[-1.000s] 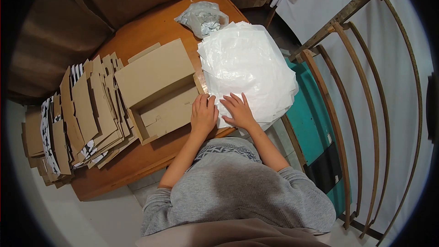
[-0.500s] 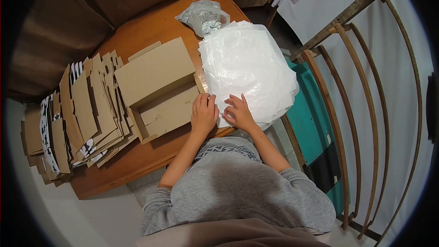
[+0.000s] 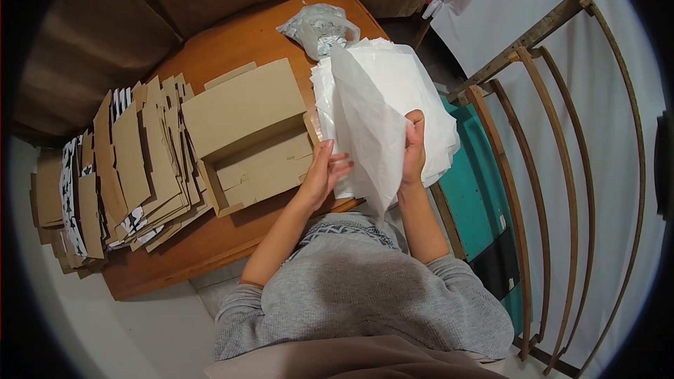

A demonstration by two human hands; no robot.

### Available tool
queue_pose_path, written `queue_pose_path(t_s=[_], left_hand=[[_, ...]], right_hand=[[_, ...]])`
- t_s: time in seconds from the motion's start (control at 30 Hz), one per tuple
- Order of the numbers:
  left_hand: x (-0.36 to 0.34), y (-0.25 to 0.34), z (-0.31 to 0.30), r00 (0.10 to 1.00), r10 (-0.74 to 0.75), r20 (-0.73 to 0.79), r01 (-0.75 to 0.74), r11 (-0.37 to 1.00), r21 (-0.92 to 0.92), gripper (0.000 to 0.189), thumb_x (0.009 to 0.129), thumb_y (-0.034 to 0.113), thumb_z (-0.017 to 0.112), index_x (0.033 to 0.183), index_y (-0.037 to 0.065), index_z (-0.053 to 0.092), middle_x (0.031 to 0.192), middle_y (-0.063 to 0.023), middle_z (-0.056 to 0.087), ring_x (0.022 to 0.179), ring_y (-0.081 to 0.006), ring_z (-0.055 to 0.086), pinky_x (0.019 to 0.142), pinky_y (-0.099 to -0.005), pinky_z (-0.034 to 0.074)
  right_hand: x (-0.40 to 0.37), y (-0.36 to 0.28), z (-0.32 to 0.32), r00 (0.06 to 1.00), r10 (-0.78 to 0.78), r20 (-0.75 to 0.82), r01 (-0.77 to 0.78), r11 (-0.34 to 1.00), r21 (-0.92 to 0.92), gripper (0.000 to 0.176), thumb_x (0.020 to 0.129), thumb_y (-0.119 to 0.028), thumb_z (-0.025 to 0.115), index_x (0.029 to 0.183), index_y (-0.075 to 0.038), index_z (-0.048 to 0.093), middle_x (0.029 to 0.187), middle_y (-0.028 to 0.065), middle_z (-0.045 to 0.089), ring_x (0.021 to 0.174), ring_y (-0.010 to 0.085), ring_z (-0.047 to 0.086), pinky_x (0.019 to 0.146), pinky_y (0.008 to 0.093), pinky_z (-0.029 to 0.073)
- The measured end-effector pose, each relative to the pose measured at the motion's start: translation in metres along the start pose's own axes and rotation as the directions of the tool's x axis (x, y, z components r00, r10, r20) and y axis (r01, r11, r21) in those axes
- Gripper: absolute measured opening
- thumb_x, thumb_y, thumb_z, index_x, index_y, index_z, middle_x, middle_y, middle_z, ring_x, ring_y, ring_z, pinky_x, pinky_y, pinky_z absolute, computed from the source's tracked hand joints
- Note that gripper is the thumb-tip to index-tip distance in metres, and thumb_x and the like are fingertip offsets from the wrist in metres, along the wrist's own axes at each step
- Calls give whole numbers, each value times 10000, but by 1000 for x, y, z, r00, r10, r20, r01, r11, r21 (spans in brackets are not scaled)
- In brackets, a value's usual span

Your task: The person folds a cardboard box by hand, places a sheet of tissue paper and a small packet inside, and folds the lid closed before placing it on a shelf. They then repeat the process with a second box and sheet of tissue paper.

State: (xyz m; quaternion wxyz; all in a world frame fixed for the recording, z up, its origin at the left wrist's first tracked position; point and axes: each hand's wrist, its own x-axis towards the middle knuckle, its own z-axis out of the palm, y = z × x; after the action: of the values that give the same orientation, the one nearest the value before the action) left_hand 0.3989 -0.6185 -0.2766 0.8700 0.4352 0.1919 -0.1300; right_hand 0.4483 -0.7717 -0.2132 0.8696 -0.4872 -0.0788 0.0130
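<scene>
A thin white paper sheet (image 3: 372, 126) is lifted on edge, with my right hand (image 3: 414, 147) closed on its right side. Beneath it lies a thick stack of white sheets (image 3: 430, 91), glossy in places. My left hand (image 3: 324, 174) has its fingers apart, holding nothing, between the lifted sheet and an open cardboard box (image 3: 263, 172). The box's lid stands folded back, and its plain brown inside shows.
Flattened cardboard boxes (image 3: 151, 147), some with black-and-white print, are piled at the left of the wooden table (image 3: 203, 49). A clear plastic bag (image 3: 326, 28) with silvery contents sits behind the sheets. A wooden slatted rack (image 3: 554, 133) stands at the right.
My right hand has taken hold of a sheet from the stack and raised it to the right. My left hand has turned and its fingers have opened beside the box.
</scene>
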Motion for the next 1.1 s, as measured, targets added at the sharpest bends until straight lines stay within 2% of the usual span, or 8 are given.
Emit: queue_pose_path(t_s=[0.17, 0.5, 0.57, 0.7, 0.77, 0.87, 1.03, 1.1], left_hand=[[-5, 22, 10, 940, -169, 297, 253, 929, -271, 720, 908, 502, 519, 1375, 70, 182, 1245, -251, 427, 1079, -309, 554, 907, -412, 487], [-2, 49, -31, 984, 150, 92, -107, 927, -360, 385, 891, 87, 592, 1245, 7, 464, 1170, -135, 582, 1050, -206, 589, 917, -345, 486], [-18, 64, -34, 911, 411, -14, -411, 909, -65, 447, 863, 10, 591, 1279, -16, 431, 1181, -147, 586, 1046, -210, 596, 925, -336, 480], [-45, 88, -62, 882, 467, 63, -464, 838, 288, 623, 822, 18, 643, 1370, -8, 348, 1291, -128, 507, 1173, -198, 500, 1013, -328, 373], [-61, 100, -74, 895, 436, 92, -440, 834, 332, 673, 818, 25, 646, 1403, -2, 313, 1335, -119, 466, 1222, -194, 448, 1035, -318, 324], [-74, 112, -83, 875, 476, 91, -465, 770, 436, 588, 840, 39, 622, 1372, 10, 374, 1275, -105, 513, 1181, -176, 465, 1004, -292, 337], [-59, 120, -123, 721, 658, -217, -376, 635, 675, 453, 826, 81, 658, 1249, 28, 503, 951, -74, 636, 861, -138, 578, 798, -269, 450], [-54, 120, -138, 629, 673, -390, -30, 522, 853, 418, 817, 81, 661, 1209, 35, 523, 814, -62, 628, 715, -146, 580, 696, -268, 469]], right_hand=[[8, -2, 8, 989, 144, 28, -133, 801, 584, 254, 901, -272, 369, 991, -71, 495, 958, 71, 621, 943, 220, 606, 870, 375, 493], [4, 10, -55, 963, 224, 148, -268, 760, 592, 578, 838, -397, 377, 1211, 15, 536, 1186, 143, 599, 1072, 274, 583, 960, 381, 448], [9, 8, -63, 879, 446, 168, -463, 717, 521, 664, 832, -464, 384, 1269, 24, 490, 1207, 152, 584, 1075, 277, 582, 961, 394, 444], [30, 25, -66, 743, 436, 508, -635, 698, 330, 759, 876, -539, 391, 1382, 25, 337, 1257, 173, 538, 1103, 240, 560, 913, 325, 464], [34, 28, -49, 723, 534, 438, -647, 745, 161, 692, 892, -445, 503, 1373, 28, 347, 1255, 174, 533, 1110, 210, 550, 901, 290, 464], [39, 31, 0, 783, 561, 271, -397, 784, -477, 641, 810, -231, 710, 1321, 20, 415, 1202, 116, 567, 1114, 192, 536, 910, 308, 451], [76, 77, 57, 832, 479, 281, -171, 702, -691, 638, 777, -247, 734, 1285, 15, 451, 1166, 159, 579, 1080, 237, 556, 914, 322, 435], [85, 98, 74, 840, 480, 253, -83, 574, -814, 632, 767, -230, 738, 1279, 11, 456, 1127, 172, 591, 1052, 256, 569, 909, 326, 433]])
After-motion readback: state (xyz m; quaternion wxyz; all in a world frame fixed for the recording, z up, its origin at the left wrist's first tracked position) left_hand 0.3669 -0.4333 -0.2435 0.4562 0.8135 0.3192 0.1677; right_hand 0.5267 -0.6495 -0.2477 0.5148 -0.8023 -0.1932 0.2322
